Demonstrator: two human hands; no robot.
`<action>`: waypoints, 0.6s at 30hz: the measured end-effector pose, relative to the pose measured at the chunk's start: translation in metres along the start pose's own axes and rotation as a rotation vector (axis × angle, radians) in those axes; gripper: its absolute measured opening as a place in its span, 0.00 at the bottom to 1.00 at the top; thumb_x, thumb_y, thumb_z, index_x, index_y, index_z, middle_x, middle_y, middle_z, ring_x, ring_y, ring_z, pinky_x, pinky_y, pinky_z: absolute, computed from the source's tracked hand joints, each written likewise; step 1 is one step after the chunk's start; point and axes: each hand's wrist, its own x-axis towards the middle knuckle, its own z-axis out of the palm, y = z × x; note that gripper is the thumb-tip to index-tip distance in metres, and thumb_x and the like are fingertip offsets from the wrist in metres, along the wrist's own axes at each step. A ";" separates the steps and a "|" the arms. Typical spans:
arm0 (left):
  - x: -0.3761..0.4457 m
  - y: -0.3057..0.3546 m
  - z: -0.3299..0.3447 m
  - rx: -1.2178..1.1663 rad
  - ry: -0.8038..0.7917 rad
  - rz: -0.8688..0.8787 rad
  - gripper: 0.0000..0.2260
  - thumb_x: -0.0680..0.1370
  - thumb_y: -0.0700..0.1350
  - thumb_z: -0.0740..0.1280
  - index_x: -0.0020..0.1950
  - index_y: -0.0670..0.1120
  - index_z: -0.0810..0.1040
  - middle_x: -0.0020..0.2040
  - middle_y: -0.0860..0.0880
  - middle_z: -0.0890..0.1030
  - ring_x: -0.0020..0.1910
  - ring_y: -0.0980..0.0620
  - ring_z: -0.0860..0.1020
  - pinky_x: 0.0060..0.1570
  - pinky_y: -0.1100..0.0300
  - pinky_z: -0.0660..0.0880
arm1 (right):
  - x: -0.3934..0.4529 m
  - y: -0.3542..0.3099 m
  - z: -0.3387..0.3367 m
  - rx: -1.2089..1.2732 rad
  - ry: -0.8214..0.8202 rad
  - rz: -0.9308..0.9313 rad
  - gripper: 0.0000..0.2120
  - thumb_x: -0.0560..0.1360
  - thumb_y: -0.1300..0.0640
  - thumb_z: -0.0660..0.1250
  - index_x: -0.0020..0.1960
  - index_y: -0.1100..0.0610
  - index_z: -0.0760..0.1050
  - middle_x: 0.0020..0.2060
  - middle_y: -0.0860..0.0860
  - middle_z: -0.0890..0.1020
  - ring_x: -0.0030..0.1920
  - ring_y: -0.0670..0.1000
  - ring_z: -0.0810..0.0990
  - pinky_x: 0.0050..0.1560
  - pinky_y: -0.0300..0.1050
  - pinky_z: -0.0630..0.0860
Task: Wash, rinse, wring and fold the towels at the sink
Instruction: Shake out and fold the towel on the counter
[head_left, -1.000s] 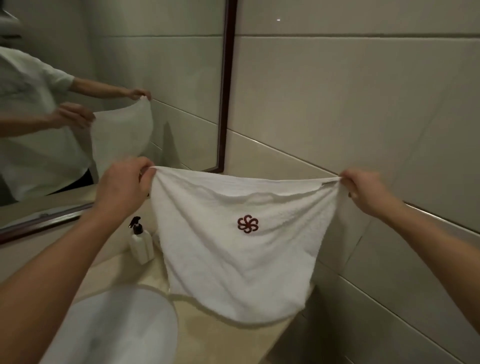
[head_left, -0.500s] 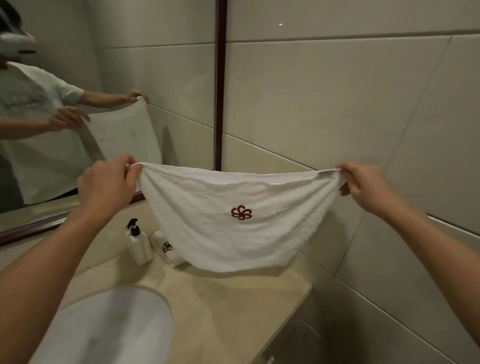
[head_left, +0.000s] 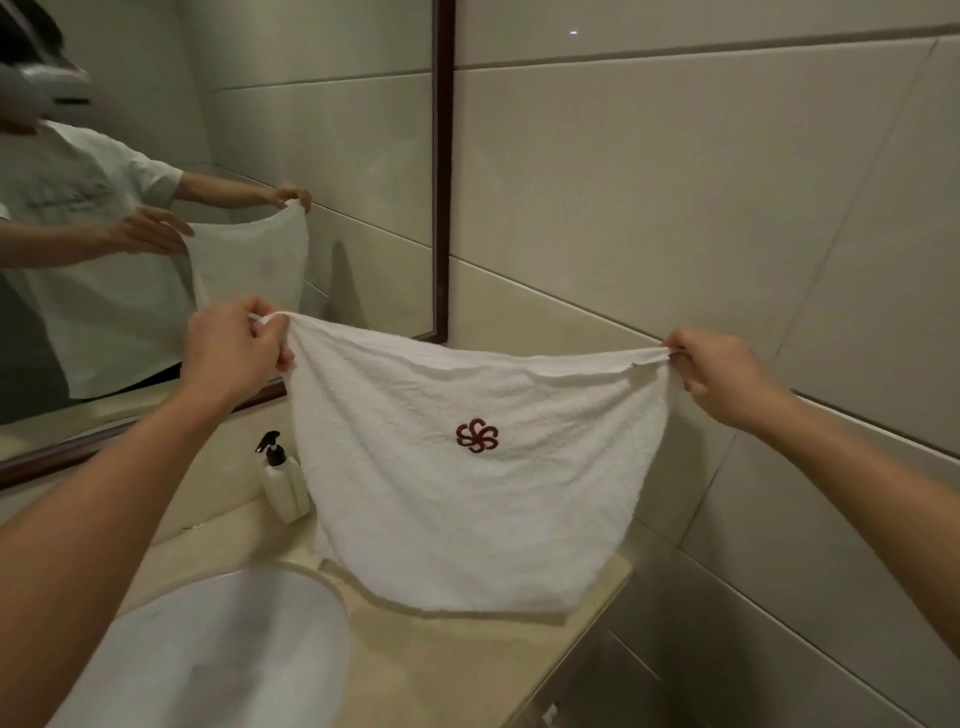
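Observation:
A white towel with a dark red flower emblem hangs spread out in front of me above the beige counter. My left hand pinches its upper left corner. My right hand pinches its upper right corner. The top edge is pulled taut between both hands and the bottom edge hangs down to the counter. The white sink basin lies at the lower left.
A white pump bottle with a black nozzle stands on the counter behind the towel's left side. A dark-framed mirror fills the upper left. A tiled wall runs close behind and to the right. The counter ends at the right.
The towel rose between one second and half a second ago, showing a folded towel by the bottle. It now hangs low again, hiding that towel. Both hands keep their corners.

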 end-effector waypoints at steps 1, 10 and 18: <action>0.000 -0.002 0.001 0.023 -0.025 -0.007 0.04 0.79 0.43 0.65 0.47 0.45 0.78 0.33 0.47 0.83 0.32 0.53 0.80 0.45 0.53 0.79 | -0.001 0.002 0.002 0.003 -0.047 0.001 0.08 0.79 0.67 0.63 0.56 0.64 0.78 0.46 0.61 0.83 0.49 0.63 0.80 0.45 0.45 0.66; 0.006 -0.008 0.007 0.146 -0.039 0.059 0.06 0.79 0.45 0.64 0.46 0.45 0.78 0.32 0.49 0.82 0.36 0.50 0.80 0.46 0.53 0.76 | -0.002 -0.004 0.006 -0.233 -0.259 0.078 0.07 0.83 0.58 0.59 0.56 0.59 0.73 0.51 0.59 0.79 0.52 0.64 0.77 0.47 0.52 0.73; -0.017 0.024 0.057 -0.253 -0.137 -0.088 0.08 0.81 0.46 0.56 0.50 0.44 0.73 0.44 0.49 0.73 0.48 0.47 0.71 0.46 0.54 0.67 | 0.015 -0.071 -0.003 0.447 -0.061 0.177 0.09 0.81 0.57 0.62 0.44 0.58 0.74 0.36 0.53 0.77 0.39 0.57 0.79 0.46 0.58 0.78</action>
